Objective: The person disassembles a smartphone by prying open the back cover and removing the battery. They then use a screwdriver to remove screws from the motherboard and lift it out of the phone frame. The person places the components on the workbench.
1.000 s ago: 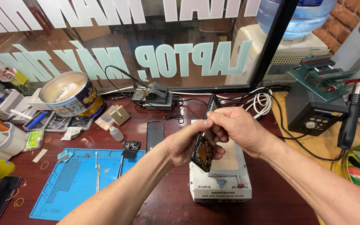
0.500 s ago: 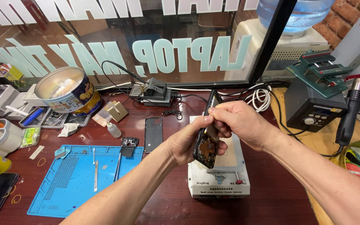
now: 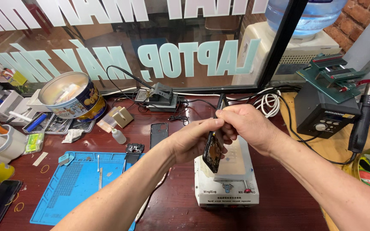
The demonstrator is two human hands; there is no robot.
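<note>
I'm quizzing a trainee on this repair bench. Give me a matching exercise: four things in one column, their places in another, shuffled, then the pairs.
Things:
1 phone
2 round tin
3 blue mat
4 hot-air handle

Places:
A far right of the bench
B held in both hands
C near left, under the left forearm
D back left, by the window

Pairs: 1-B, 2-D, 3-C, 4-A

Both hands meet at frame centre: left hand [image 3: 192,141] and right hand [image 3: 247,128] hold a phone [image 3: 214,150] on edge above the heating plate unit [image 3: 228,182], lower centre. Work mat [image 3: 82,188] lower left; phone back cover [image 3: 158,134] just above its upper right corner. Round tin [image 3: 71,96] upper left. Rework station [image 3: 326,112] far right, hot-air handle [image 3: 362,119] at its right.
</note>
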